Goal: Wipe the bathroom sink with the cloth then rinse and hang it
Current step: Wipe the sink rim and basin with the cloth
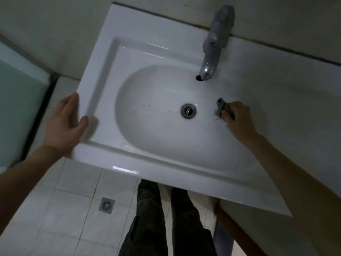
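Note:
A white bathroom sink (103,74) fills the middle of the view, with an oval bowl and a metal drain (188,111) at its centre. My right hand (239,120) is closed on a small grey cloth (221,108) and presses it against the bowl's right side, just right of the drain. My left hand (64,122) grips the sink's left front corner, thumb on top of the rim. A chrome faucet (214,47) reaches over the back of the bowl; no water is running.
Wall runs behind the sink. A frosted glass panel (16,100) stands at the left. Below the sink lie white floor tiles with a floor drain (106,205), and my legs (166,218) in dark trousers. A counter surface extends right of the bowl.

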